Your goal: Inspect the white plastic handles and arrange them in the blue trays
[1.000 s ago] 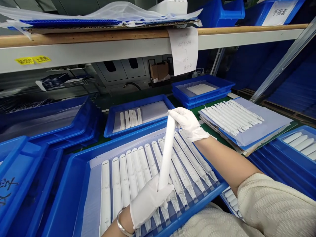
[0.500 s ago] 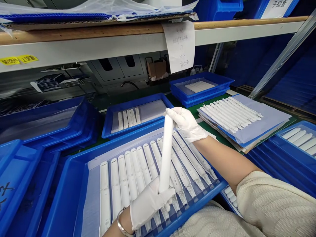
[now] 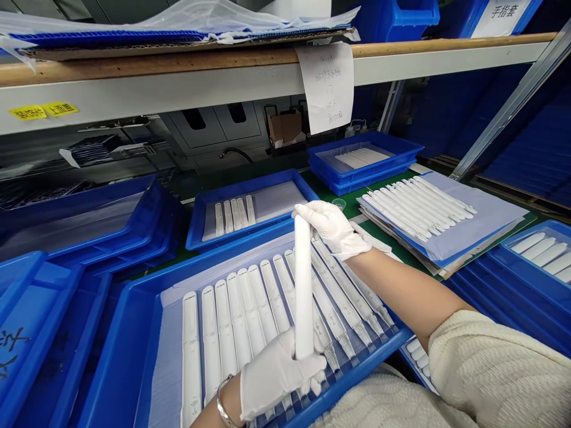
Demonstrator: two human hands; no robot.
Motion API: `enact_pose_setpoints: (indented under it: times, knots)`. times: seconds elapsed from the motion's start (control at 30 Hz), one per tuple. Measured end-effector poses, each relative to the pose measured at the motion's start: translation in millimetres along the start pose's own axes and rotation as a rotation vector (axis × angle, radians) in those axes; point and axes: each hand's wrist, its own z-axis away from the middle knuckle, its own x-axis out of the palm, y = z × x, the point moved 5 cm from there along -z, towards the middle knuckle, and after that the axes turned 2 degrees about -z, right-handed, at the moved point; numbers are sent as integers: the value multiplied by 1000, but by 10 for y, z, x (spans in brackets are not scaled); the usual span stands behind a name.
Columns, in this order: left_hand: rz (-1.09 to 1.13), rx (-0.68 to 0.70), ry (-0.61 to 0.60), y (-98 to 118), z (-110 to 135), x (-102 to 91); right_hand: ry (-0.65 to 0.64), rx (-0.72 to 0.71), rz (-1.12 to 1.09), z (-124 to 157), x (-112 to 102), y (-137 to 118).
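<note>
Long white piece, being held above blue tray: we are pinching its far end with right hand, clasping its near end in left hand, long axis running between them, neither hand lying nearer.

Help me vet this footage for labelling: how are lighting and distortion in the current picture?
Head view: the held white piece looks bright, with little surface detail; head view: the brown box is dim; head view: the sleeve seems stretched.
</note>
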Motion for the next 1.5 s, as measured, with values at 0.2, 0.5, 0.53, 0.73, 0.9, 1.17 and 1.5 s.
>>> enact_pose_setpoints:
  times: [0.2, 0.5, 0.53, 0.73, 0.9, 1.17, 1.5]
  knots:
    - [22, -35, -17, 39, 42, 59, -34, 8, -10, 5, 31, 80]
    - [86, 13, -17, 81, 65, 64, -114, 97, -61, 55, 172, 202]
    - [100, 34, 24, 136, 79, 41, -133, 90, -29, 88, 221, 210]
    - [161, 102, 408, 233, 206, -311, -381, 42, 150, 142, 468, 159]
    - [281, 146, 554, 138, 254, -506, -25, -89, 335, -225, -455, -66]
    - [244, 148, 536, 224, 242, -425, 31, 425, 1396, -122, -1721, 809]
    - [169, 233, 439, 391, 260, -290, -23, 406, 1547, -92, -1752, 823]
